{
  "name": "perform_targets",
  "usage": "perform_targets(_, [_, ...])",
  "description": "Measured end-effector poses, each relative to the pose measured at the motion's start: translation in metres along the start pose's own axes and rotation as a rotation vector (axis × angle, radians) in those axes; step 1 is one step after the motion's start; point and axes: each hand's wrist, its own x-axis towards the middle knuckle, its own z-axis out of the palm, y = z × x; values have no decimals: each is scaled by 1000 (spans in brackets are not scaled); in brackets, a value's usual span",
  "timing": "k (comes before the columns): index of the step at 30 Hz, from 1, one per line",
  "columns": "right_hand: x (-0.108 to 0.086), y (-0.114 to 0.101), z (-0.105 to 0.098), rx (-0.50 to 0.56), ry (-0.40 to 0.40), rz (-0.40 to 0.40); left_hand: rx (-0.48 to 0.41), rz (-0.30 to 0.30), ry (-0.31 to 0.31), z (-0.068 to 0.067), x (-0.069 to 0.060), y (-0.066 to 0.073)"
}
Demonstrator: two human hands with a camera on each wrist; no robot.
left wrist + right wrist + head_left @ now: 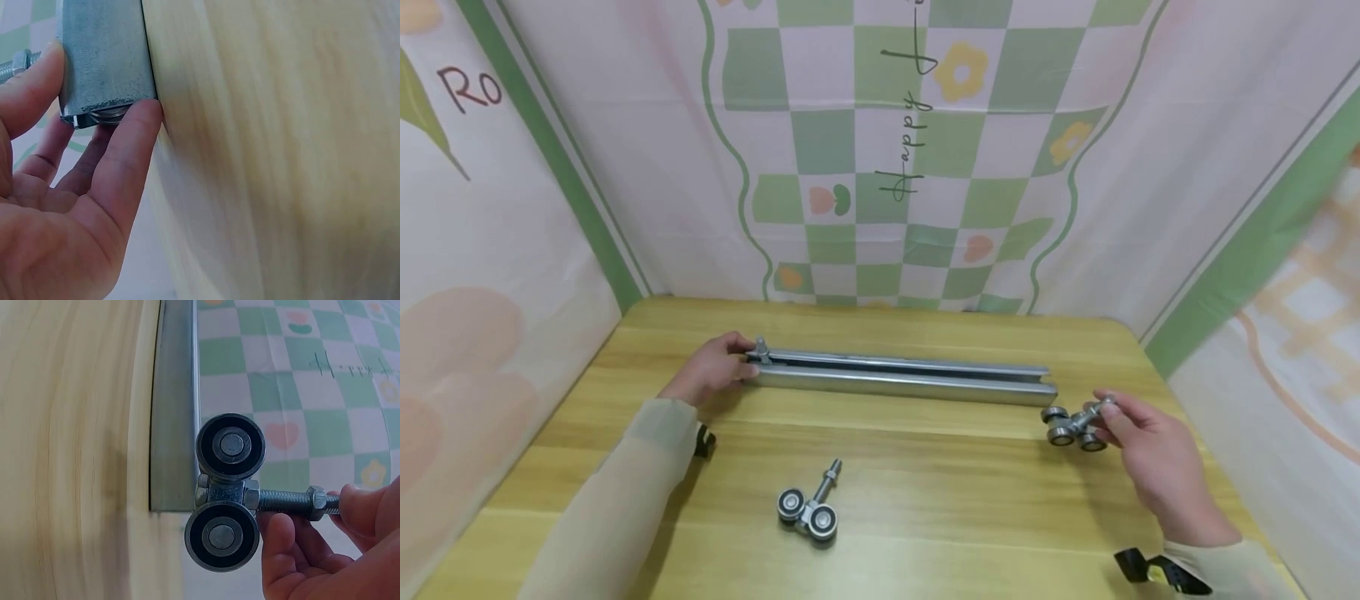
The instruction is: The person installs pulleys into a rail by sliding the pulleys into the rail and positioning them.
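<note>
Right hand (1161,458) pinches a roller trolley (1077,425) by its threaded bolt just beside the steel channel (902,385); left hand (711,369) grips the channel's far end.
One trolley (762,350) sits inside the slotted, dull-grey channel, bolt upright; the held one and a third trolley (810,510), lying on the wood-grain table (940,492), are outside, wheels black-ringed.

From here I get just a bolt (762,348) off the roller in the rail (902,386), wheels (109,116) mostly hidden inside beside the left hand (69,228), curtain lettering (916,103) cut at the head view's top, near table (940,483) edge out of frame, right hand (350,569) cropped in its wrist view.
</note>
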Motion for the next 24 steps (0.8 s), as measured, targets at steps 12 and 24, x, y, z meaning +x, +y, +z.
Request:
perform_targets(12, [16, 13, -14, 7, 12, 81, -28, -8, 7, 0, 1, 0])
perform_targets(24, [42, 32, -23, 150, 39, 133, -12, 6, -3, 0, 0, 1])
